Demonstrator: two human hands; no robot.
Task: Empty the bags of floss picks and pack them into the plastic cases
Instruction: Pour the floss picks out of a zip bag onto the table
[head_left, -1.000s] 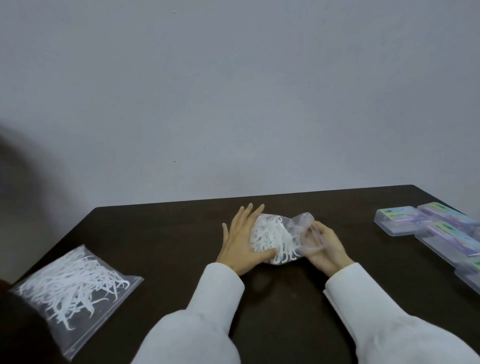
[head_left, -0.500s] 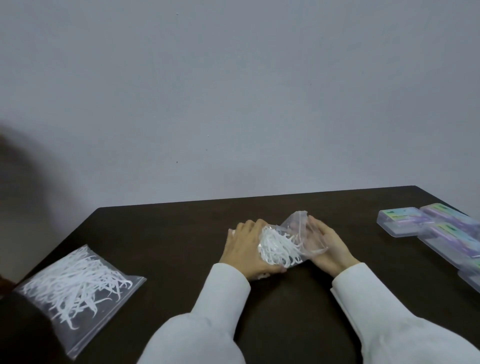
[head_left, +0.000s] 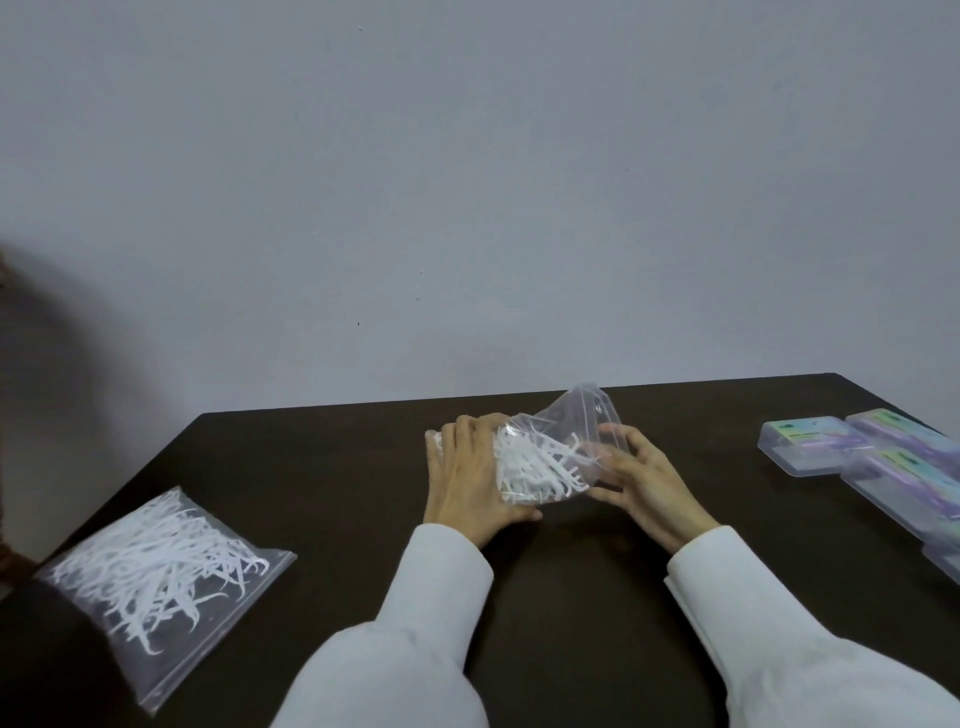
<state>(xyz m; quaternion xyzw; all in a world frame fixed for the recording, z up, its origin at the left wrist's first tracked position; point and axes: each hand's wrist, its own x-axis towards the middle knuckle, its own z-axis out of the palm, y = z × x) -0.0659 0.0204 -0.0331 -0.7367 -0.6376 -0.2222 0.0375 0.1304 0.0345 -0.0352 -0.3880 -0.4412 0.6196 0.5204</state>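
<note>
Gripping the zip bag (head_left: 566, 431) by its floss-pick (head_left: 540, 465) end in left hand (head_left: 467, 473), right hand (head_left: 639, 467) pinching its mouth; best tipped low over the desk (head_left: 337, 457).

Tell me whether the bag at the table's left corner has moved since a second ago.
No. The left bag lies at the same spot by the table corner.

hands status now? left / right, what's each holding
Left hand: fingers curled over the filled end of the bag of floss picks, holding it.
Right hand: fingers pinching the same bag's empty end.
</note>
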